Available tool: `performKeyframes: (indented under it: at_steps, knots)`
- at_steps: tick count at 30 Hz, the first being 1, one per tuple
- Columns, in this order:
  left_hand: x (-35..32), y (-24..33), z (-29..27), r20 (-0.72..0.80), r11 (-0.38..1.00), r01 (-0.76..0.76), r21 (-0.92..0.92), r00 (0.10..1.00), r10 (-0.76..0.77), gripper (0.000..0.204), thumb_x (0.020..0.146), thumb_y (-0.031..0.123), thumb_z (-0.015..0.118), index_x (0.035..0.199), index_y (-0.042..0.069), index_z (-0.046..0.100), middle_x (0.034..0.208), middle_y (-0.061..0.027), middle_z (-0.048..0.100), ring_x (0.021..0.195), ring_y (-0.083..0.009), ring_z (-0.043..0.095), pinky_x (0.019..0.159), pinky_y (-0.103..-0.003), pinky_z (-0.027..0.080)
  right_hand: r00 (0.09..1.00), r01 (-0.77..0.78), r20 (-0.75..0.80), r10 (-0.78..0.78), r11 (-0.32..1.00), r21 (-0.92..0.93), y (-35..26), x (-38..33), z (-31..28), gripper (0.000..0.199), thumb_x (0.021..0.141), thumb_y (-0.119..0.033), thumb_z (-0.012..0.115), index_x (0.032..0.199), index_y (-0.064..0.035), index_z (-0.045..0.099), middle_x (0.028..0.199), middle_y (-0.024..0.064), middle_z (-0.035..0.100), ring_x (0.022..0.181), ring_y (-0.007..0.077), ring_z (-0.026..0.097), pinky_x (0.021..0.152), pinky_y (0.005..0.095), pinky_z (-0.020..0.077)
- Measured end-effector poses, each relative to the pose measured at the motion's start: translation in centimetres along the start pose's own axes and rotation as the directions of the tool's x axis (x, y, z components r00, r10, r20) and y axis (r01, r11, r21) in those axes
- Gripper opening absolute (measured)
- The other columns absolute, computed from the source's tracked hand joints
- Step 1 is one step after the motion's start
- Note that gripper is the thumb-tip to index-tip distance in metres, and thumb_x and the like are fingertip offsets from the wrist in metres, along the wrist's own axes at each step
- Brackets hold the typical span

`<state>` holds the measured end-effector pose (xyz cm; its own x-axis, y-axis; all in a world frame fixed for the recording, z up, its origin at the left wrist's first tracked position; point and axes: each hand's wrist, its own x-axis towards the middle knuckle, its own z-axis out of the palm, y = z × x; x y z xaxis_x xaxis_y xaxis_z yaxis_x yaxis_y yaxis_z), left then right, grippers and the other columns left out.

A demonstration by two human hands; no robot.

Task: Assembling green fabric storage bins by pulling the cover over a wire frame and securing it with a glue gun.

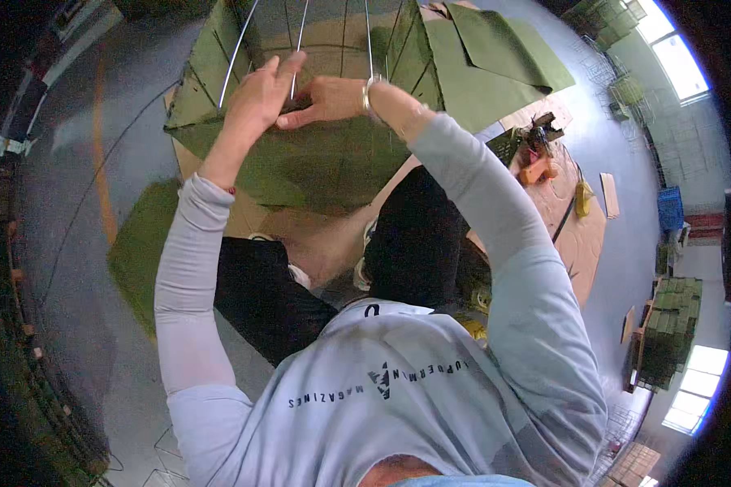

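In front of me stands an open-topped box with panels of green fabric (309, 166) and thin upright metal wires (371, 40). My left hand (260, 96) is over the near side of the box, fingers stretched out close to one wire. Beside it my right hand (329, 99), with a bracelet at the wrist, reaches in from the right; its thumb points left, apart from the fingers. The two hands almost meet. Some right fingertips are hidden, and I see nothing held in either hand.
A loose green fabric sheet (495, 57) lies right of the box, and another green piece (142, 252) to the left. Cardboard (581, 235) on the floor at right carries an orange tool (538, 169) and a yellow item (583, 197). Stacked green bundles (670, 333) stand farther right.
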<state>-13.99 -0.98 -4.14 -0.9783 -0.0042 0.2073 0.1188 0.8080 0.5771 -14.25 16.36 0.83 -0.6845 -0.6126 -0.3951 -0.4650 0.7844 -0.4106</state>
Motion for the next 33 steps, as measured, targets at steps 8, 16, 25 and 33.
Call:
performKeyframes:
  at_steps: [8,16,25,33]
  knots:
    - [-8.6,5.6,-1.0,-0.254,0.748,-0.597,0.288,0.706,0.661,0.051,0.092,0.043,0.049,0.122,0.003,0.056,0.116,-0.0176,0.061,0.106,-0.0323,0.059,0.093,-0.037,0.046,0.338,0.249,-0.844,-0.416,0.905,-0.346,7.5,-9.0,3.2,0.042,0.08,-0.035,0.068,0.1,0.0009,0.062,0.084,0.017,0.066,0.078,0.0305,0.065,0.073,0.04,0.0514]
    - [-5.1,11.0,-2.1,0.548,0.913,-0.277,0.301,0.834,0.072,0.083,0.089,0.065,0.035,0.127,-0.008,0.047,0.104,-0.0258,0.062,0.102,-0.0344,0.06,0.089,-0.041,0.046,0.992,-0.085,-0.115,0.05,0.94,-0.331,4.4,-8.7,-0.3,0.079,0.071,-0.074,0.056,0.094,0.0006,0.066,0.079,0.0205,0.066,0.079,0.0349,0.066,0.073,0.0419,0.0522]
    - [-3.7,8.8,1.4,-0.255,0.89,-0.452,0.062,0.855,0.452,0.043,0.094,0.032,0.049,0.123,0.0,0.052,0.115,-0.021,0.059,0.111,-0.0373,0.054,0.094,-0.042,0.044,0.759,0.165,-0.65,0.026,0.959,0.231,6.8,-7.8,0.2,0.052,0.087,-0.049,0.057,0.087,0.0019,0.065,0.086,0.0204,0.066,0.083,0.0376,0.063,0.071,0.0454,0.0488]
    - [-8.4,11.1,0.7,0.003,0.8,-0.522,0.294,0.838,0.546,0.061,0.09,0.046,0.05,0.121,-0.007,0.052,0.109,-0.0214,0.061,0.103,-0.0329,0.058,0.089,-0.041,0.047,0.705,0.004,-0.666,-0.243,0.941,-0.339,5.4,-10.4,2.5,0.046,0.078,-0.045,0.064,0.081,0.0009,0.063,0.071,0.0204,0.063,0.07,0.0347,0.064,0.064,0.0449,0.0493]
